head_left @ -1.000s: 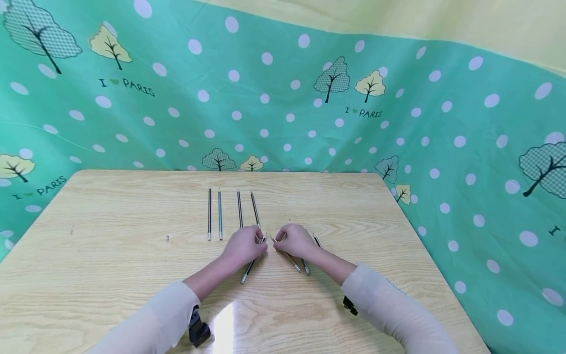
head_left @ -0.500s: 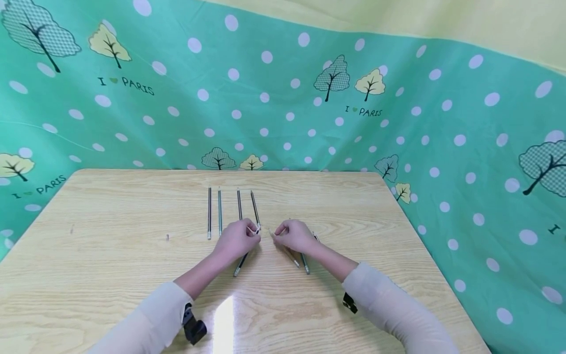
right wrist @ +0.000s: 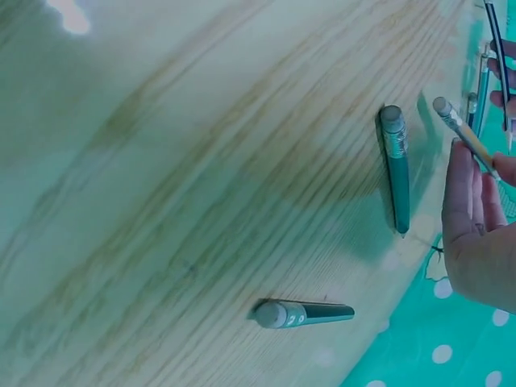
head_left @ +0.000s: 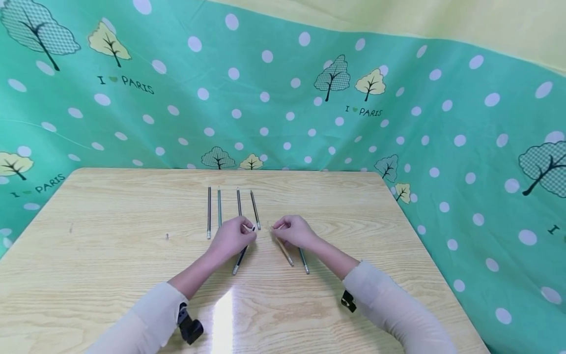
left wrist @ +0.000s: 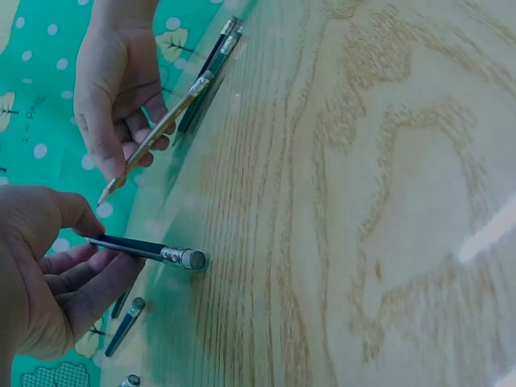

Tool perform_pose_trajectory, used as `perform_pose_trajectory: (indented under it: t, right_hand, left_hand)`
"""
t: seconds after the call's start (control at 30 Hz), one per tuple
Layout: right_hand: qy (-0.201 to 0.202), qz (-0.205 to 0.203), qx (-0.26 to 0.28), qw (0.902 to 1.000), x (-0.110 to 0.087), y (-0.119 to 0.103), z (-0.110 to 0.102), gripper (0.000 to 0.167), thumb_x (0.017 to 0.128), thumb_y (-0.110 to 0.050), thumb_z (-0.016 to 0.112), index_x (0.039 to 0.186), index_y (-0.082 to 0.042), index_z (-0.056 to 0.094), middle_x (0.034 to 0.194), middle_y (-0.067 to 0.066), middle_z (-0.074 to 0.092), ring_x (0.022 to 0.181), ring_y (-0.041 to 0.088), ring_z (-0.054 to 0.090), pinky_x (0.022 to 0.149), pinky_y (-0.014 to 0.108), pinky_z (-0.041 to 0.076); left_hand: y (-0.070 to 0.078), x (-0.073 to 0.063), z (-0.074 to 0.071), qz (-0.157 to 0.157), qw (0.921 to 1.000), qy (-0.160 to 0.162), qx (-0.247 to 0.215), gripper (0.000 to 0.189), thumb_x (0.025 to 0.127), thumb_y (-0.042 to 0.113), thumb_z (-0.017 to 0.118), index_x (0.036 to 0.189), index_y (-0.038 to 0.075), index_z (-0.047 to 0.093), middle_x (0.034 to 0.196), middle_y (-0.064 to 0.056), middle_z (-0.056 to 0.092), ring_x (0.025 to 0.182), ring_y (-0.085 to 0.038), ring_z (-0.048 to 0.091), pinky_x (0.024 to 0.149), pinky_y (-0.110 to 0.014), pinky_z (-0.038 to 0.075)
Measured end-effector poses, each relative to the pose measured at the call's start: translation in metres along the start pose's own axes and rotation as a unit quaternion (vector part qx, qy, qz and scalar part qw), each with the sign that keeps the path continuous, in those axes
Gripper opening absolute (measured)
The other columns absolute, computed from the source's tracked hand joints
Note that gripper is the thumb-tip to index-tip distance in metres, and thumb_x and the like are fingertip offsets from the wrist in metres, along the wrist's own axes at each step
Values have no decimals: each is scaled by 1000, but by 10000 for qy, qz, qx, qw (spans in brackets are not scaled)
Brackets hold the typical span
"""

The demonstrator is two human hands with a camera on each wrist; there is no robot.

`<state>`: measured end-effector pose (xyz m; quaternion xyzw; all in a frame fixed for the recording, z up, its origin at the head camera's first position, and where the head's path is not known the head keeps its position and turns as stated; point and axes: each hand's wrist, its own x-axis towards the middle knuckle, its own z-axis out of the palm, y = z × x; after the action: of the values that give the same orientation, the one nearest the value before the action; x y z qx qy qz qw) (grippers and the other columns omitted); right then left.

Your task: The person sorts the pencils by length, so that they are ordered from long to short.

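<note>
In the head view my left hand (head_left: 232,238) pinches a dark pencil (head_left: 240,259), its eraser end slanting down toward me. The left wrist view shows this dark pencil (left wrist: 133,246) between thumb and fingers. Just to the right, my right hand (head_left: 295,231) pinches a natural-wood pencil (head_left: 284,251) near its point, eraser end toward me. Both points face away from me, with a small gap between the hands. Under the right wrist lies a teal pencil (head_left: 303,260), partly covered in the head view; the right wrist view shows its eraser end (right wrist: 393,121) fully.
Beyond the left hand, several pencils lie side by side: a dark one (head_left: 210,211), a teal one (head_left: 219,204), and two more dark ones (head_left: 239,199) (head_left: 255,209). Another pencil (right wrist: 322,313) lies beside the right hand. A small bit (head_left: 167,237) sits left on the wooden table (head_left: 110,275).
My left hand has moved left and slightly away with the dark pencil. My right hand has shifted a little farther away with the wood pencil, and the gap between the hands has widened.
</note>
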<state>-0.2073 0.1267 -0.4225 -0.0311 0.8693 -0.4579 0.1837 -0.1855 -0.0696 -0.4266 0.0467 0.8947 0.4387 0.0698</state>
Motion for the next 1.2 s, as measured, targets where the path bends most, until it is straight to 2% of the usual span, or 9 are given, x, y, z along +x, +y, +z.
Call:
perform_pose_trajectory:
  t: [0.37,0.53,0.7,0.97,1.2]
  right_hand:
    - [-18,45,383,9993,3,-5,2,21,86,-20,67,102,-7,64,78,5,63,59,15,60,61,32,59]
    - [49,4,642,9979,3,-7,2,22,86,-18,67,104,-5,63,80,9,64,57,13,59,59,30,58]
    - [133,-137,730,9971,3,-10,3,24,86,-17,66,105,-3,63,83,13,66,57,13,60,60,32,59]
    - [295,-147,850,9958,3,-12,6,24,86,-17,67,105,-3,63,76,5,64,57,13,59,61,35,59]
    - [300,-207,988,9944,3,-14,8,25,87,-17,66,106,-2,62,84,13,66,60,11,60,64,35,59]
  left_hand:
    - [-1,2,-5,-2,9994,127,-306,24,81,15,63,102,5,62,83,-6,66,53,-12,55,48,-24,47]
    - [-3,2,-5,-22,9983,123,-566,25,83,15,63,105,5,61,86,-8,65,54,-13,58,50,-27,52]
    - [-4,5,-5,-96,9949,71,-999,25,85,15,63,108,4,59,90,-11,65,54,-15,62,55,-33,58]
    - [-3,5,-6,-291,9854,34,-1680,30,86,12,64,113,1,56,94,-15,63,59,-16,64,58,-35,59]
    - [-4,6,-5,-352,9811,64,-1899,33,88,13,63,119,3,55,96,-14,60,65,-18,65,60,-35,59]
